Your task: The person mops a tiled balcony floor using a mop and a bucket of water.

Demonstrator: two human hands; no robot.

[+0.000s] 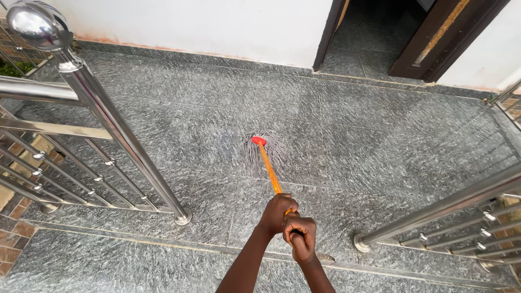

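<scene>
Surface: grey speckled stone-tile floor (380, 141) of a porch, white wall (190, 24) at its far edge, dark open doorway (374, 38) far right. Steel railings (108, 119) flank me. Mop (264, 149) head rests mid-floor, strands splayed; its orange handle (269, 171) runs from me toward the wall. My left hand (278, 212) and right hand (299, 236) both clench the handle's near end.

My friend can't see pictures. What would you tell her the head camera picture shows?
Two hands, left hand above right hand, grip the orange handle of a mop, whose grey strings spread out on a grey stone-tiled floor. Shiny metal railings stand on both sides, the left railing and the right railing, with a white wall and an open dark doorway ahead.
</scene>
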